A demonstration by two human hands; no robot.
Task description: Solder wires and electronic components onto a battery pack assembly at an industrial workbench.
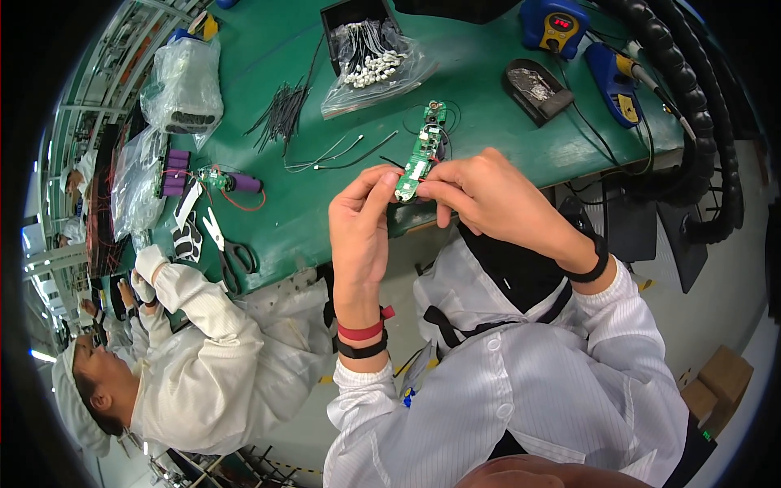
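A long green circuit board (425,145) with small white connectors and thin wires stands out from my hands over the front edge of the bench. My left hand (362,215) pinches its near end between thumb and fingers. From the other side, my right hand (496,195) has its thumb and fingertips closed on the board's right edge; a red wire shows there, and whether the fingers also hold a wire is hidden. A thin black strip (392,162) sticks out by my left fingertips. Beyond my left hand lie a black cable tie (358,156) and a white-tipped lead (332,156).
On the green bench (281,224) lie a black tie bundle (281,114), a bag of white-plugged leads (374,69), scissors (225,248) and a purple battery pack (175,172). A soldering station (555,24), iron holder (614,85) and black hoses (691,98) stand right. A co-worker (211,350) sits left.
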